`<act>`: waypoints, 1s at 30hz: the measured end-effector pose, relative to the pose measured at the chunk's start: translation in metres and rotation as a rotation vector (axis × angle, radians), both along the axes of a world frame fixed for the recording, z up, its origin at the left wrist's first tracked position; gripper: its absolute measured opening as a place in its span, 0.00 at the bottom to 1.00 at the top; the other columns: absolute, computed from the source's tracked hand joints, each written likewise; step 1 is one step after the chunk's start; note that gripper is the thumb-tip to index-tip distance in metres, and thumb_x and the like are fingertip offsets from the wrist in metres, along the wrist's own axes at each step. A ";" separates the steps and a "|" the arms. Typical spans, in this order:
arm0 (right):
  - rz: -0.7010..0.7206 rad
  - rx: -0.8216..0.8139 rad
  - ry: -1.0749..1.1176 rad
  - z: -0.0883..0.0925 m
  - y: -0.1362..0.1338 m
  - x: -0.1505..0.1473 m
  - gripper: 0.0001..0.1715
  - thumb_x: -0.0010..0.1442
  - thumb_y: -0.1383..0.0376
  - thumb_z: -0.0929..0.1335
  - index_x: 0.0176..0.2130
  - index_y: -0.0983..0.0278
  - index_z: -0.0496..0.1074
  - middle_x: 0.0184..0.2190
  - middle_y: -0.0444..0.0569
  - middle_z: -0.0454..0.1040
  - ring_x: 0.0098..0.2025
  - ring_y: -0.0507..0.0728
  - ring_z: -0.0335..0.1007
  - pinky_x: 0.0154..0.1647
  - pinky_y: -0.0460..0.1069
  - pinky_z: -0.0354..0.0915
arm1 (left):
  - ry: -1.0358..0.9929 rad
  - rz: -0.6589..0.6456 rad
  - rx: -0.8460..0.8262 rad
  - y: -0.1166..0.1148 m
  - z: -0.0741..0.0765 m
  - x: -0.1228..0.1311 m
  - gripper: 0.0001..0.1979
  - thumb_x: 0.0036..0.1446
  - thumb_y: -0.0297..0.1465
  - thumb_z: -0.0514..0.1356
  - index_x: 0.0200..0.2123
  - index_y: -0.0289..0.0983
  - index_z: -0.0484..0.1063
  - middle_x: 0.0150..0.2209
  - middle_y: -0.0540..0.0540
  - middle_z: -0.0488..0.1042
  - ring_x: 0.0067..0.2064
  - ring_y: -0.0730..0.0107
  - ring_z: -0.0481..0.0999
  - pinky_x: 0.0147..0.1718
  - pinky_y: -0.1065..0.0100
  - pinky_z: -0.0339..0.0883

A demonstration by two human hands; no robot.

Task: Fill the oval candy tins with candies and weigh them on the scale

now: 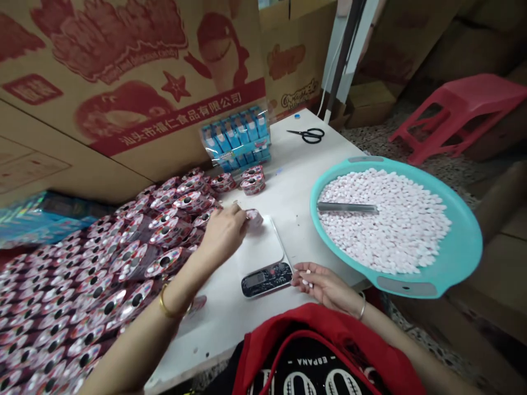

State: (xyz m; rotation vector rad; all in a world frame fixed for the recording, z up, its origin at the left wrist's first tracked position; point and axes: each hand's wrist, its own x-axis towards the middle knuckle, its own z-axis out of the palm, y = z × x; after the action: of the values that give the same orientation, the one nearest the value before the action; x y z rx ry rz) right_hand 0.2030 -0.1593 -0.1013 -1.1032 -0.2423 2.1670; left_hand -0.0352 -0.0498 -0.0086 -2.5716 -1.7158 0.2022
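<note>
My left hand reaches over the white table and pinches a small round pink container at the far edge of a white kitchen scale. My right hand rests by the scale's dark display, fingers curled around a few small pink-white candies. A teal basin on the right is filled with the same candies, and a grey metal scoop lies in them.
A big heap of shiny pink lidded containers covers the left side. Two more containers stand near a clear pack of blue boxes. Black scissors lie at the far edge. Cardboard cartons stand behind; a red stool is at right.
</note>
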 end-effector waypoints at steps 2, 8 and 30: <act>0.027 -0.024 -0.007 0.005 -0.002 0.002 0.21 0.42 0.70 0.77 0.37 0.66 0.71 0.33 0.49 0.76 0.37 0.53 0.76 0.40 0.46 0.69 | -0.029 -0.029 -0.052 -0.023 -0.006 0.012 0.06 0.60 0.32 0.54 0.37 0.36 0.68 0.38 0.43 0.73 0.40 0.59 0.73 0.38 0.60 0.59; 0.177 0.040 -0.015 0.023 -0.002 -0.001 0.15 0.51 0.64 0.75 0.36 0.68 0.70 0.33 0.50 0.76 0.38 0.52 0.76 0.44 0.45 0.68 | -0.149 0.058 -0.025 -0.048 -0.025 0.016 0.10 0.61 0.36 0.55 0.42 0.37 0.65 0.39 0.43 0.73 0.42 0.58 0.73 0.41 0.59 0.62; 0.650 0.952 -0.798 0.096 0.109 -0.068 0.04 0.54 0.68 0.70 0.28 0.67 0.73 0.17 0.40 0.68 0.20 0.46 0.60 0.23 0.44 0.55 | -0.788 0.430 -0.029 -0.161 -0.090 -0.058 0.13 0.62 0.39 0.52 0.42 0.38 0.69 0.40 0.44 0.76 0.40 0.68 0.76 0.31 0.70 0.70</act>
State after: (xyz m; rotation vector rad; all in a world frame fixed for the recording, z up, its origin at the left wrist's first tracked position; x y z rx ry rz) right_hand 0.1350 -0.0501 -0.0056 -1.2904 -1.9633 1.5468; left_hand -0.0933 -0.2107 -0.0981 -2.4108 -2.4868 -0.8987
